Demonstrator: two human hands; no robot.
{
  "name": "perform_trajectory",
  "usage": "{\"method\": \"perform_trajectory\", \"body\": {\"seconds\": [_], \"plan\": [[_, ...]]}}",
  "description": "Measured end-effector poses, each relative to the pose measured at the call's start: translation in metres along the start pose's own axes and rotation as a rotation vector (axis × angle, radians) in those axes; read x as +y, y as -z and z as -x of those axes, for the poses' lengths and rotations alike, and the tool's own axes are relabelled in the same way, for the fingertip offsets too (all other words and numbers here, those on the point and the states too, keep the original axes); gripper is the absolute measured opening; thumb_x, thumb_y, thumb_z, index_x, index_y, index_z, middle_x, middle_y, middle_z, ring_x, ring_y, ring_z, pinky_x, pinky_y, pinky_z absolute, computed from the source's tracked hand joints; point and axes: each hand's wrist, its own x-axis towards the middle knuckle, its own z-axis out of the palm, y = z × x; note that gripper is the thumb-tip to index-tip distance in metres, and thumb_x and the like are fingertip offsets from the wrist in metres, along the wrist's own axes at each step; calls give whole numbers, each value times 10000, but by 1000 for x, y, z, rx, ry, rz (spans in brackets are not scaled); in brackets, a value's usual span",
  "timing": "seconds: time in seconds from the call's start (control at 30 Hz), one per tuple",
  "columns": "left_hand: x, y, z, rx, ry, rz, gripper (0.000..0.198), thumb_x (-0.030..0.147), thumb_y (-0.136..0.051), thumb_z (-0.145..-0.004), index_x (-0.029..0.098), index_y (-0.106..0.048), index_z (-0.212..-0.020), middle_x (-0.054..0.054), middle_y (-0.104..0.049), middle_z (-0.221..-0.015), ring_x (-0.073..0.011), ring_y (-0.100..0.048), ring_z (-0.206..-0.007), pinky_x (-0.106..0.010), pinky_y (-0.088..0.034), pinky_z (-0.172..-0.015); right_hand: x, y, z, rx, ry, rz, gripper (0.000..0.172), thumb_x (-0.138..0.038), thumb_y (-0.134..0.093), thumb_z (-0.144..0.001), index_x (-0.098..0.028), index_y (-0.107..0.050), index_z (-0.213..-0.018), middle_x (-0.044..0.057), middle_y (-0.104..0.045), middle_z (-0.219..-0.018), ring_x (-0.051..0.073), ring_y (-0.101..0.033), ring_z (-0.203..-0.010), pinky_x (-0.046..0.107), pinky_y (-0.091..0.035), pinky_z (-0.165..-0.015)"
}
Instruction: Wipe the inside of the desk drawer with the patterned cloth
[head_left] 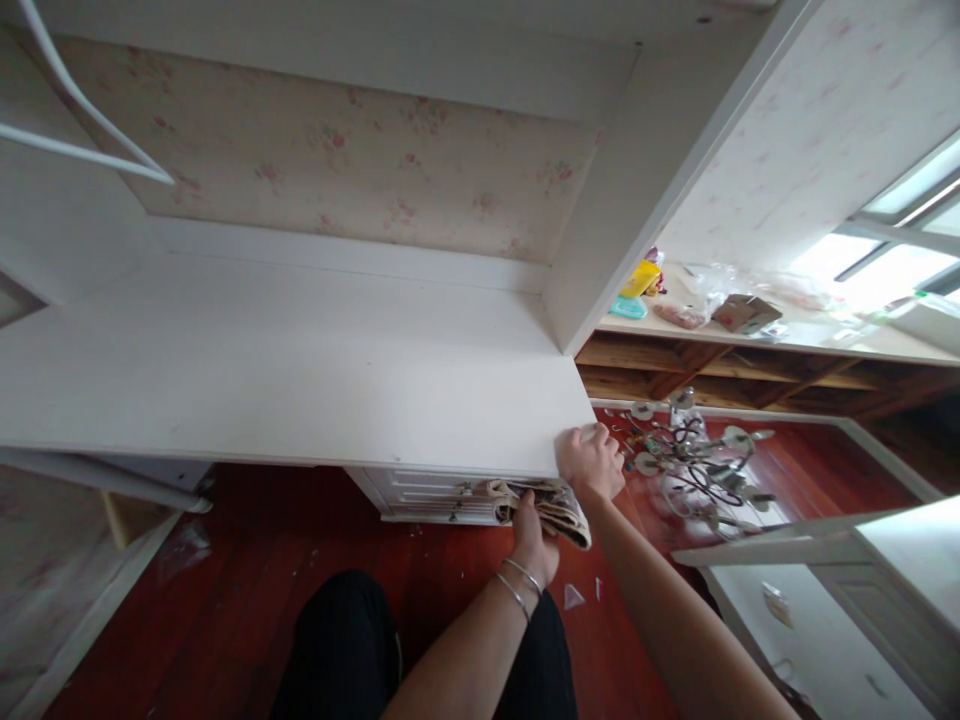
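My left hand [532, 545], with two silver bangles at the wrist, is closed round a folded, patterned cloth [566, 520]. The cloth sits just below the front edge of a white desk [300, 370], in front of a small drawer unit with knobs [427, 492]. At the desk's right front corner rests my right hand [592, 462], its fingers bent over the edge. Its fingertips are partly hidden, and I see no separate object in it.
A white upright panel [637, 200] rises from the desk's right end. On the red floor [247, 580] to the right lies a chandelier [697, 460]. Behind it a low shelf [757, 375] bears bags and a box. White furniture [915, 560] stands lower right; a white cable [82, 95] hangs upper left.
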Motion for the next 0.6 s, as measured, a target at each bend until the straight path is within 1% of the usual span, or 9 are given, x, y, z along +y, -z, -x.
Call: {"method": "perform_trajectory", "body": {"seconds": [0.13, 0.27, 0.33, 0.43, 0.5, 0.6], "plan": [[14, 26, -22, 51, 7, 14, 147, 246, -526, -875, 135, -622, -893, -64, -696, -826, -156, -664, -696, -270, -511, -675, 1, -2, -1, 1, -6, 4, 542, -486, -266, -923, -194, -419, -1354, 160, -528, -1257, 330, -517, -1128, 450, -429, -913], [37, 52, -34, 113, -42, 9, 138, 253, -539, -874, 142, -610, -913, -59, -695, -822, -164, -666, -691, -288, -513, -688, 0, -1, -1, -8, -10, -2, 548, -501, -262, -924, -210, -408, -1365, 158, -518, -1278, 329, -509, -1143, 459, -432, -910], [53, 63, -38, 144, -88, 11, 124, 242, -543, -869, 150, -605, -925, -51, -695, -822, -162, -666, -687, -292, -515, -699, 0, 0, -1, -14, -10, -3, 548, -498, -260, -926, -208, -407, -1366, 160, -512, -1286, 329, -505, -1150, 460, -428, -916], [84, 79, -40, 176, -165, 19, 105, 216, -551, -854, 157, -602, -924, -41, -693, -811, -160, -667, -681, -300, -522, -721, 0, 0, 0, -18, -9, -2, 549, -493, -257, -927, -200, -406, -1367, 167, -507, -1291, 332, -500, -1157, 463, -426, -920], [106, 88, -38, 188, -209, 22, 98, 203, -545, -848, 155, -602, -912, -43, -692, -801, -165, -669, -676, -315, -529, -731, 0, 1, 0, -21, -12, -3, 555, -497, -255, -926, -196, -406, -1368, 172, -507, -1291, 335, -500, -1158, 466, -427, -918], [137, 99, -28, 196, -265, 19, 101, 182, -531, -845, 148, -604, -905, -51, -695, -803, -174, -675, -684, -333, -538, -741, -1, 1, 1, -27, -20, -9, 562, -506, -260, -922, -193, -413, -1363, 177, -510, -1286, 340, -502, -1157, 467, -430, -916]]}}
